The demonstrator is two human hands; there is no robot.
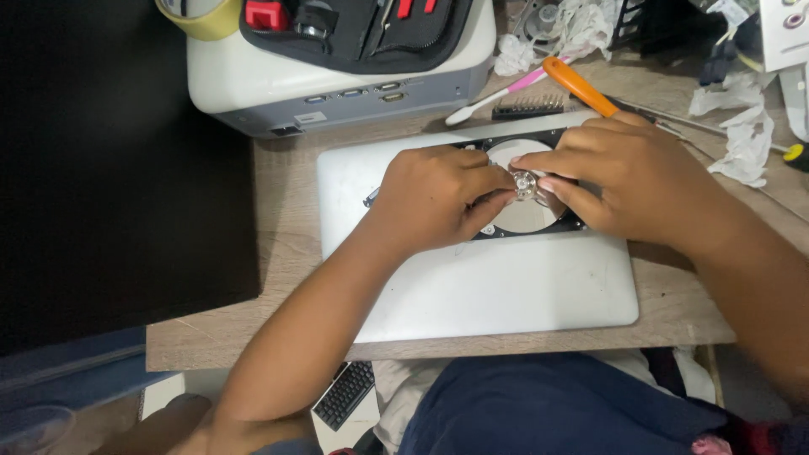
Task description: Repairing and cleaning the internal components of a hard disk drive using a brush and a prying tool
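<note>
An opened hard disk drive (524,217) with a shiny round platter lies on a closed silver laptop (506,286). My left hand (434,198) rests on the drive's left side, its fingertips pinched at the small metal hub (524,182) in the platter's middle. My right hand (628,173) covers the drive's right side, with thumb and forefinger touching the same hub from the other side. Whether either hand holds a small part is hidden by the fingers.
An orange-handled screwdriver (581,86), a pink and white toothbrush (497,93) and a strip of driver bits (529,107) lie behind the laptop. A white projector (337,84) carries a black tool case (354,29) and tape roll (202,17). Crumpled tissue (746,139) sits right.
</note>
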